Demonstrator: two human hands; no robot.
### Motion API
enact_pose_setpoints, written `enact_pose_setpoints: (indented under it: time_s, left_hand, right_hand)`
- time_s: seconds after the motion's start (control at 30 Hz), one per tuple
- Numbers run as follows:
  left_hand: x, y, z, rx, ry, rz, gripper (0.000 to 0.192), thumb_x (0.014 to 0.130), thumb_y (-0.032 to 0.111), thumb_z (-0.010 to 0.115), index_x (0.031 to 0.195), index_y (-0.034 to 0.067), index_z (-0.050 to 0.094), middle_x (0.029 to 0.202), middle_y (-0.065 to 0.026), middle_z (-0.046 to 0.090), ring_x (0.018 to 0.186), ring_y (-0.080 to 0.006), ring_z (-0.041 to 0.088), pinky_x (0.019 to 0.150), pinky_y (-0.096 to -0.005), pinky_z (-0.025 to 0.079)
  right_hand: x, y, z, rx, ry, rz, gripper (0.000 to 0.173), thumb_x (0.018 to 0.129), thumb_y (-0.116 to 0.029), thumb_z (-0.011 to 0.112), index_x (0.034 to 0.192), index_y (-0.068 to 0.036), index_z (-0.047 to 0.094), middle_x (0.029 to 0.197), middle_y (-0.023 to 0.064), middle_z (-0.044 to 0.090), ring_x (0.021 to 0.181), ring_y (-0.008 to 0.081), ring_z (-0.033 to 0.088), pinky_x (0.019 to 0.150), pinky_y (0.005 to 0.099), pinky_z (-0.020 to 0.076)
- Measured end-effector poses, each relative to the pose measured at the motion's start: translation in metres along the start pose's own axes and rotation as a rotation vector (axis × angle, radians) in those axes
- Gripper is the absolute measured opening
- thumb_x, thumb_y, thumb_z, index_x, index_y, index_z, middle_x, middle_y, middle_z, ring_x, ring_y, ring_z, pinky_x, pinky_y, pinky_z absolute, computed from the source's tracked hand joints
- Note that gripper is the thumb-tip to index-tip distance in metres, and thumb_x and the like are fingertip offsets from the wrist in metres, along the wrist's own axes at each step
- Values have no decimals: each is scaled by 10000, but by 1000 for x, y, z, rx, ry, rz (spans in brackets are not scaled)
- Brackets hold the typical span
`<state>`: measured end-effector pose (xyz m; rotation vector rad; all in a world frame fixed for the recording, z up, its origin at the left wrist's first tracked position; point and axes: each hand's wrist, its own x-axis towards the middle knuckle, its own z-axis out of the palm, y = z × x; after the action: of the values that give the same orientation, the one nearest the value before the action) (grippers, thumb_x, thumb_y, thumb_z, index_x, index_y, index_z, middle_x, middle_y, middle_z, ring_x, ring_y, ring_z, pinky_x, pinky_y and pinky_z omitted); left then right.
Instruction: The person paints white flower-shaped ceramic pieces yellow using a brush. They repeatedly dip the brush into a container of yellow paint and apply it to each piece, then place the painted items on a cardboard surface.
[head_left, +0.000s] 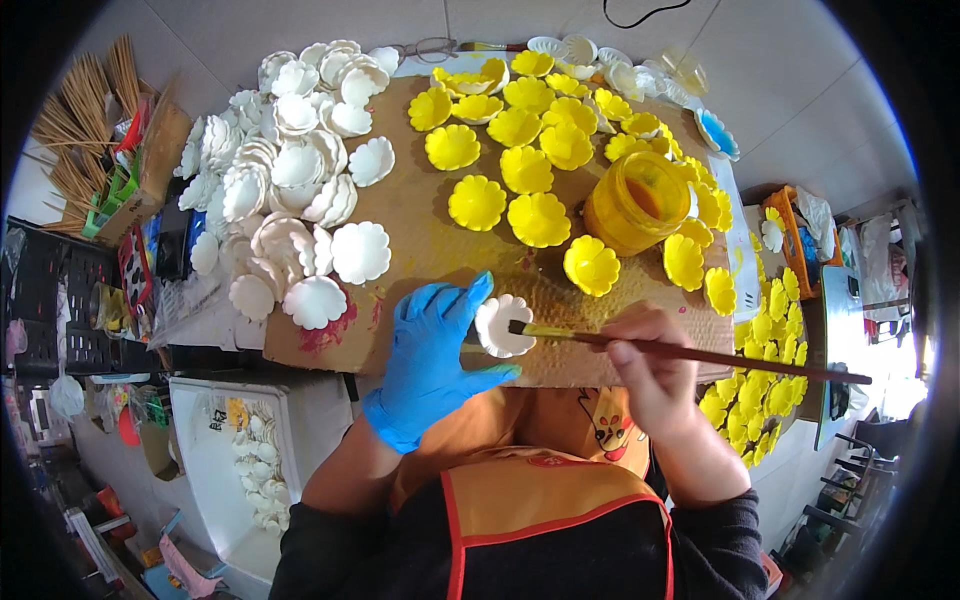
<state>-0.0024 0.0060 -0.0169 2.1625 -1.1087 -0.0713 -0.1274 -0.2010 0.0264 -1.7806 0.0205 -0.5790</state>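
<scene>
My left hand (439, 352), in a blue glove, is spread beside a small white scalloped, flower-shaped cup (499, 337); whether a finger touches its rim is hard to tell. Between thumb and fingers, my bare right hand (652, 367) holds a paintbrush (712, 352) with a brown handle. Its dark bristle tip lies over the inside of the white cup. An open jar of yellow paint (626, 206) stands farther back to the right. Around it sit several yellow-painted cups (540, 220). White cups (300, 169) are heaped at the left.
Paint-stained cardboard (420, 247) covers the worktop. Thin wooden sticks (82, 112) fill a box at the far left. Below it stands a white foam box (217, 442) holding more white cups. Lower right, more yellow pieces (761, 367) are spread out. Eyeglasses (435, 50) rest at the back edge.
</scene>
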Motion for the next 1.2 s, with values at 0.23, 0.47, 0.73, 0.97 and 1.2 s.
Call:
enact_pose_setpoints:
  time_s: [0.23,0.47,0.73,0.97,1.2]
  left_hand:
    - [3,-4,1,22,15,39,790,668,379,837,1337,101,523,1154,-101,575,1087,-316,497,956,-447,357]
    - [3,1,2,19,36,-9,749,626,301,868,1294,125,576,1160,-81,591,1089,-302,508,975,-425,365]
    - [3,8,4,7,8,14,764,625,304,869,1307,126,573,1170,-87,581,1118,-300,497,1010,-423,344]
    - [3,11,3,18,19,61,743,625,301,864,1291,132,583,1170,-86,581,1126,-292,492,1013,-427,334]
    - [5,19,4,80,66,118,708,637,300,853,1273,129,594,1157,-71,588,1113,-272,496,1010,-421,317]
  right_hand:
    - [-1,9,15,-316,-109,-40,65,843,-37,666,884,-21,618,824,113,646,705,271,597,650,351,465]
    - [-9,19,15,-257,-156,-88,71,891,-48,633,945,-10,607,866,89,647,739,205,593,680,314,465]
    - [-20,22,11,14,-77,317,76,901,-93,652,938,-32,625,869,88,656,766,242,616,707,333,481]
    - [-19,19,3,-44,-96,126,72,877,-74,658,929,-39,623,853,94,654,760,265,614,698,354,473]
    - [-6,3,-9,-348,-195,-202,136,795,-49,689,912,-43,620,830,112,643,734,317,600,661,394,472]
